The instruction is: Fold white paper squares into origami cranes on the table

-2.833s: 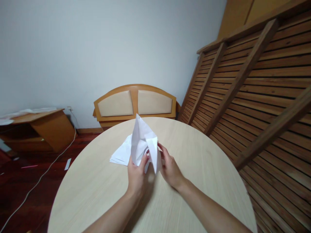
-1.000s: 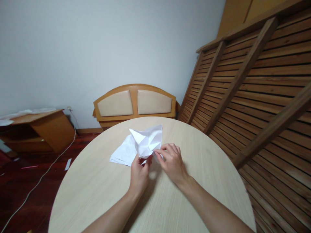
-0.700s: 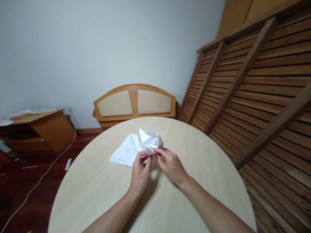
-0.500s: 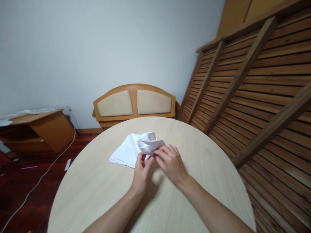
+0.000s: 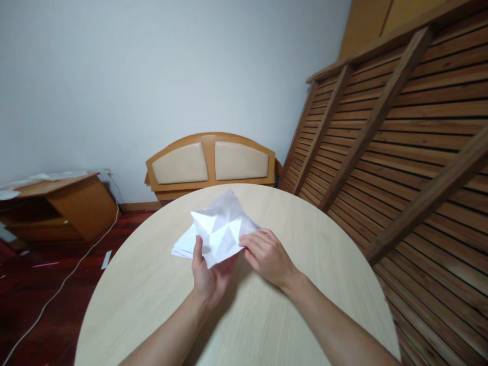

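Note:
A white creased sheet of paper is held up over the round pale-wood table, spread out so its fold lines show. My left hand supports it from below, thumb on its left edge, fingers closed under it. My right hand pinches the sheet's right edge with fingertips pressed together. Beneath and behind the sheet lies a small stack of white paper flat on the table.
A wooden headboard with beige pads leans on the wall behind the table. A slatted wooden bed frame stands close along the right. At left are a low wooden cabinet, a cable and scraps on the dark red floor.
The paper, crumpled into a small folded bundle between both hands half a second ago, has opened out into a flatter creased sheet. My left hand has turned palm up beneath it.

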A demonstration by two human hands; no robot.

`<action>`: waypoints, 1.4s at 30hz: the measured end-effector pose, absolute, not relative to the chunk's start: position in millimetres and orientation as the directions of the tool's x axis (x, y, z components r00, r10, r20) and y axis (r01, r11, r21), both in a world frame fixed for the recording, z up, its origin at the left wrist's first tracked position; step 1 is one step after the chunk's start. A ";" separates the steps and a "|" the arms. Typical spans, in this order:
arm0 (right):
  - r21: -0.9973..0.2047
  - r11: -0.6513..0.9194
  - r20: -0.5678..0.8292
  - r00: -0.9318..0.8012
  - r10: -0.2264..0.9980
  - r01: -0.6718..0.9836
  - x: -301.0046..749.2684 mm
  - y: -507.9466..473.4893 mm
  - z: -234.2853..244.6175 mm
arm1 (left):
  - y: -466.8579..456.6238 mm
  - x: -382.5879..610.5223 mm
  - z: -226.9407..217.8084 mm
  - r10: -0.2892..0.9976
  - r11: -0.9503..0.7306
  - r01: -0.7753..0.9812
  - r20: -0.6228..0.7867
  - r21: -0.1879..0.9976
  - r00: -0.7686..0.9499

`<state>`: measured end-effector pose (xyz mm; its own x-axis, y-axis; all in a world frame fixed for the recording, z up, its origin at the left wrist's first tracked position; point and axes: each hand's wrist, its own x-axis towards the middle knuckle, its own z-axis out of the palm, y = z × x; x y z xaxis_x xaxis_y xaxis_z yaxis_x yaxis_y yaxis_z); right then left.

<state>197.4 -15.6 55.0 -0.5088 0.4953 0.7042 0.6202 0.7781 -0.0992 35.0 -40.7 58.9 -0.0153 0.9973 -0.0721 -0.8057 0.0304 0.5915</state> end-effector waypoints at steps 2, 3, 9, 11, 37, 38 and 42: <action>-0.116 0.792 0.676 -0.537 0.505 0.600 197.3 -17.2 55.2 | -36.0 29.7 59.3 0.982 0.052 -0.761 -0.173 0.647 -0.080; -0.131 0.793 0.663 -0.542 0.516 0.594 197.3 -18.2 55.4 | -33.3 27.4 59.1 0.974 0.053 -0.733 -0.197 0.679 -0.112; -0.321 0.720 0.708 -0.349 0.614 0.615 199.9 -17.1 55.8 | -21.8 23.4 56.3 0.976 0.021 -0.652 -0.156 0.758 -0.150; -0.408 0.634 0.775 -0.118 0.621 0.657 203.1 -9.7 52.6 | -20.9 22.5 53.9 0.974 0.082 -0.634 -0.196 0.769 -0.111; -0.869 0.118 0.158 0.043 0.986 0.480 158.2 60.2 26.4 | 79.6 -116.5 64.2 0.968 0.056 0.805 0.167 0.590 -0.189; -0.830 0.115 0.168 0.048 0.985 0.546 157.1 59.4 28.7 | 79.0 -119.5 57.8 0.965 0.083 0.818 0.160 0.569 -0.209; -0.417 0.184 0.326 -0.042 0.944 0.890 145.3 58.6 44.4 | 66.4 -111.0 33.9 0.943 0.098 0.879 0.237 0.467 -0.232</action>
